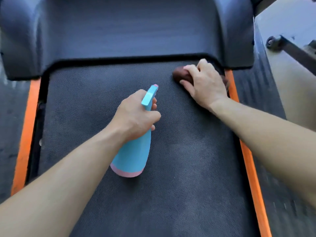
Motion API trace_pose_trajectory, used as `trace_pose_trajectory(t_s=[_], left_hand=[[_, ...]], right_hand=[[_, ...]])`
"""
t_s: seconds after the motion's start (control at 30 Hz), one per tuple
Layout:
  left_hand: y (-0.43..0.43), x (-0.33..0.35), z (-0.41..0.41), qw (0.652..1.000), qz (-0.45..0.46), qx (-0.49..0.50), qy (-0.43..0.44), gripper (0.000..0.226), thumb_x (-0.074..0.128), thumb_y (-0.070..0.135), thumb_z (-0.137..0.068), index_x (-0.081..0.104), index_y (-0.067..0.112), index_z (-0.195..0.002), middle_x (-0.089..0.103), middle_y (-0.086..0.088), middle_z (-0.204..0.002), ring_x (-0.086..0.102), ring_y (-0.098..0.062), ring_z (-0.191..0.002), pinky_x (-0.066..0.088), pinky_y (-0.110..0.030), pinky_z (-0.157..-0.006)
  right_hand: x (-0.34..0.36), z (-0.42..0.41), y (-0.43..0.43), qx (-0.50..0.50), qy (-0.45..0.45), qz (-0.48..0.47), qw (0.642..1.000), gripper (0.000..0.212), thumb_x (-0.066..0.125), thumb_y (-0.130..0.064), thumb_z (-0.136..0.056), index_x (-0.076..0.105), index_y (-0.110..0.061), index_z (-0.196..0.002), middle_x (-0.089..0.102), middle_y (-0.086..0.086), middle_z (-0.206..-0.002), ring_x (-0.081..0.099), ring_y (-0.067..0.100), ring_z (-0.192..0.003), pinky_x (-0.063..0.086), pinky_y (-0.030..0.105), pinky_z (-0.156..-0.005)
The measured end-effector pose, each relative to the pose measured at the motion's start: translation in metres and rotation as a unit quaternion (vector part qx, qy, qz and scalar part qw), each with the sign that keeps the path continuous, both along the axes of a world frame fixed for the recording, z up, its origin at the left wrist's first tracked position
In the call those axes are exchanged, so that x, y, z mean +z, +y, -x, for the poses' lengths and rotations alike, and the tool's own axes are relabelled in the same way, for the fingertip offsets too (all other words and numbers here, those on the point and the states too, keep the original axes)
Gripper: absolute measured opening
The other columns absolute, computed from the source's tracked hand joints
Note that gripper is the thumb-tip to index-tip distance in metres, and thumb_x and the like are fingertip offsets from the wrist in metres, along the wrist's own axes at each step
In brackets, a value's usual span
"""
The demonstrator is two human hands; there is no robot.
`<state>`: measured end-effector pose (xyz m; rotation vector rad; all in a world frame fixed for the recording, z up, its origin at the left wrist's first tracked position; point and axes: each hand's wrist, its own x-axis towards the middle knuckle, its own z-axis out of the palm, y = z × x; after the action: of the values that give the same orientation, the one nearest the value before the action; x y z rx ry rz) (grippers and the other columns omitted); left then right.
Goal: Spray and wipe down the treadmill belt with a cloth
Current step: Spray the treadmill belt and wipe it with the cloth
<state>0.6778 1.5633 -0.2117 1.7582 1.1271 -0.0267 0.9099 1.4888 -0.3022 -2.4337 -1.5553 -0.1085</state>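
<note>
A dark textured treadmill belt (171,168) runs between orange side rails (25,134). Over its middle, the left hand (135,115) grips the neck of a light-blue, pink-based plastic spray bottle (135,156). At the front right corner, the right hand (206,84) curls over a bunched maroon cloth (181,74), pressing it down. Wiping appears under way; the next stroke likely sweeps left.

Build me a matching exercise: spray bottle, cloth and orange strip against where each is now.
1. light blue plastic spray bottle with pink base
2. dark brown bunched cloth
3. orange side strip

A. runs along the edge of the black textured treadmill belt
B. gripped by the left hand
C. held by the right hand

Pairs: 1-B, 2-C, 3-A.
</note>
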Motion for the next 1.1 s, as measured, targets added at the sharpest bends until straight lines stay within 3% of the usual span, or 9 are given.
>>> trace_pose_trajectory(t_s=[0.13, 0.2, 0.33, 0.5, 0.63, 0.73, 0.8, 0.93, 1.1], left_hand=[[0.001, -0.002, -0.003, 1.0, -0.004, -0.012, 0.015, 0.02, 0.066, 0.008, -0.084, 0.062, 0.022, -0.097, 0.072, 0.006, -0.102, 0.077, -0.021, -0.06, 0.057, -0.027, -0.068], [0.001, -0.002, -0.004, 1.0, -0.003, -0.01, 0.023, 0.019, 0.066, 0.008, -0.084, 0.062, 0.022, -0.097, 0.071, 0.007, -0.1, 0.077, -0.021, -0.06, 0.055, -0.026, -0.066], [0.0, -0.005, -0.01, 0.999, -0.016, -0.023, 0.037, 0.017, 0.067, 0.01, -0.082, 0.062, 0.023, -0.091, 0.071, 0.006, -0.094, 0.076, -0.016, -0.057, 0.051, -0.023, -0.061], [-0.008, -0.008, -0.014, 0.996, -0.042, -0.053, 0.056, 0.019, 0.068, 0.022, -0.076, 0.064, 0.023, -0.095, 0.078, -0.001, -0.086, 0.075, -0.011, -0.06, 0.062, -0.036, -0.082], [-0.016, -0.002, -0.016, 0.993, -0.048, -0.085, 0.072, 0.03, 0.063, 0.033, -0.066, 0.064, 0.025, -0.095, 0.076, 0.004, -0.085, 0.075, -0.016, -0.07, 0.061, -0.04, -0.085], [-0.021, 0.003, -0.021, 0.985, -0.056, -0.139, 0.085, 0.039, 0.056, 0.039, -0.059, 0.062, 0.028, -0.096, 0.073, 0.004, -0.093, 0.075, -0.022, -0.077, 0.06, -0.041, -0.086], [-0.025, 0.003, -0.025, 0.979, -0.056, -0.172, 0.091, 0.04, 0.055, 0.04, -0.059, 0.061, 0.029, -0.098, 0.073, 0.003, -0.093, 0.074, -0.024, -0.079, 0.06, -0.041, -0.085], [-0.026, -0.002, -0.03, 0.978, -0.048, -0.185, 0.081, 0.039, 0.056, 0.039, -0.06, 0.06, 0.028, -0.097, 0.074, 0.002, -0.097, 0.075, -0.026, -0.077, 0.061, -0.045, -0.08], [-0.017, -0.003, -0.026, 0.987, -0.027, -0.147, 0.053, 0.019, 0.068, 0.017, -0.079, 0.06, 0.026, -0.093, 0.072, 0.007, -0.101, 0.076, -0.016, -0.06, 0.06, -0.031, -0.073]], right_hand=[[-0.008, 0.052, -0.097, 0.047, -0.003, 0.0, 0.999, 0.047, 0.054, -0.048, -0.093, 0.061, -0.012, -0.121, 0.051, 0.016, -0.097, 0.052, 0.035, -0.082, 0.051, 0.048, -0.076], [-0.011, 0.047, -0.098, 0.058, -0.015, 0.013, 0.998, 0.046, 0.054, -0.049, -0.093, 0.063, -0.011, -0.118, 0.05, 0.015, -0.094, 0.052, 0.035, -0.08, 0.052, 0.048, -0.071], [-0.014, 0.023, -0.042, -0.083, -0.034, -0.015, 0.996, 0.039, 0.056, -0.044, -0.094, 0.059, -0.01, -0.113, 0.053, 0.021, -0.104, 0.056, 0.041, -0.086, 0.049, 0.048, -0.071], [0.0, 0.002, -0.006, -0.211, -0.022, 0.028, 0.977, 0.039, 0.054, -0.043, -0.098, 0.054, -0.01, -0.12, 0.05, 0.02, -0.123, 0.054, 0.041, -0.105, 0.045, 0.048, -0.085], [0.002, 0.05, -0.085, -0.12, -0.053, 0.033, 0.991, 0.035, 0.064, -0.037, -0.091, 0.059, -0.006, -0.107, 0.054, 0.018, -0.098, 0.056, 0.037, -0.08, 0.048, 0.045, -0.066], [0.002, 0.062, -0.131, -0.065, -0.055, 0.066, 0.994, 0.034, 0.063, -0.039, -0.091, 0.061, -0.008, -0.102, 0.052, 0.015, -0.091, 0.054, 0.035, -0.073, 0.046, 0.043, -0.06], [0.005, 0.039, -0.1, -0.096, -0.076, 0.061, 0.991, 0.032, 0.065, -0.039, -0.09, 0.061, -0.009, -0.101, 0.056, 0.016, -0.095, 0.057, 0.036, -0.077, 0.047, 0.042, -0.061], [0.013, -0.008, -0.018, -0.2, -0.035, 0.084, 0.975, 0.035, 0.054, -0.038, -0.1, 0.056, -0.008, -0.118, 0.053, 0.018, -0.121, 0.056, 0.04, -0.105, 0.046, 0.047, -0.08], [0.011, 0.04, -0.089, -0.164, -0.068, 0.069, 0.982, 0.028, 0.069, -0.032, -0.088, 0.06, -0.006, -0.093, 0.056, 0.017, -0.092, 0.058, 0.037, -0.077, 0.047, 0.042, -0.061]])
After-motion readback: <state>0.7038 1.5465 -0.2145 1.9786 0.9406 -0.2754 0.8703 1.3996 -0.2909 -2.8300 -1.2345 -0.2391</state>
